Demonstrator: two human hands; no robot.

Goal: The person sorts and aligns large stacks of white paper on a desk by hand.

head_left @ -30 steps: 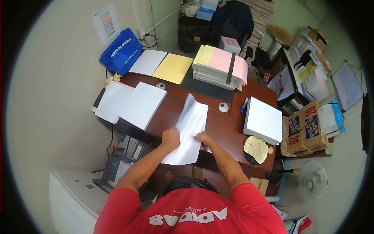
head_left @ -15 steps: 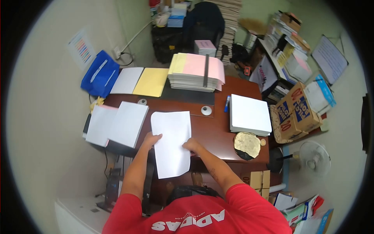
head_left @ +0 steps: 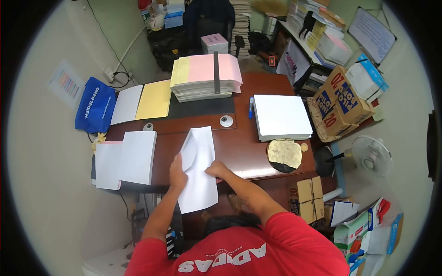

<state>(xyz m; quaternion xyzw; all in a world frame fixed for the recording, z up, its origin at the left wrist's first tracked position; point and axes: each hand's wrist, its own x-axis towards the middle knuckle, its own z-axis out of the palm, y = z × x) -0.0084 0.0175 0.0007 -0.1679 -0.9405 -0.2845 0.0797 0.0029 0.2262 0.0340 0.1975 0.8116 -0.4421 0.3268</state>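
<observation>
White paper sheets [head_left: 200, 187] are held over the front edge of the brown desk, curling inward along their upper left side. My left hand [head_left: 177, 175] is closed at that left edge, its fingers pointing up and partly hidden by the paper. On the right edge, my right hand [head_left: 218, 170] grips the sheets with its thumb on top and the other fingers beneath. Left of my hands lie two white paper stacks, the nearer one [head_left: 138, 158] overlapping the other [head_left: 107, 164], which has pink showing at its edge.
A tall pink-and-yellow-topped paper stack [head_left: 202, 76] stands at the back beside yellow paper [head_left: 153, 100] and a blue bag [head_left: 95, 105]. To the right are a white paper stack [head_left: 282, 116], a blue marker [head_left: 251, 107], a round pale-topped object [head_left: 284, 154], cardboard boxes [head_left: 340, 101] and a fan [head_left: 371, 156].
My left hand has turned more upright along the paper's left edge, and the sheets now curl there. My right hand still grips the right edge. The whole view has shifted.
</observation>
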